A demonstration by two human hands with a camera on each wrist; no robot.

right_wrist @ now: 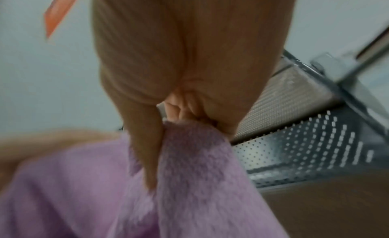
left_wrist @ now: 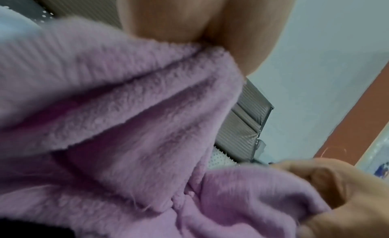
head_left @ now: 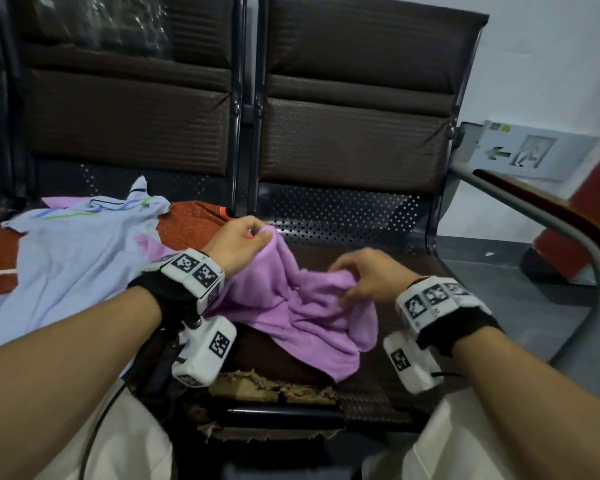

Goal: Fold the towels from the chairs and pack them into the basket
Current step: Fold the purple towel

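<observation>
A purple towel (head_left: 302, 306) lies crumpled on the right chair's brown seat (head_left: 378, 386). My left hand (head_left: 243, 237) pinches the towel's far left corner and lifts it a little. My right hand (head_left: 357, 278) grips a bunched fold near the towel's middle right. The left wrist view shows the fluffy purple towel (left_wrist: 126, 108) hanging from my left hand (left_wrist: 202, 25), with my right hand (left_wrist: 328, 188) at the lower right. In the right wrist view my right hand (right_wrist: 179, 75) has its fingers curled into the purple towel (right_wrist: 189, 166). No basket is in view.
On the left chair lie a pale blue striped towel (head_left: 73, 251), an orange-red towel (head_left: 187, 223) and a bit of another purple one. Brown padded backrests (head_left: 354, 140) stand behind. A curved metal armrest (head_left: 541, 216) is on the right. The seat's front edge is torn.
</observation>
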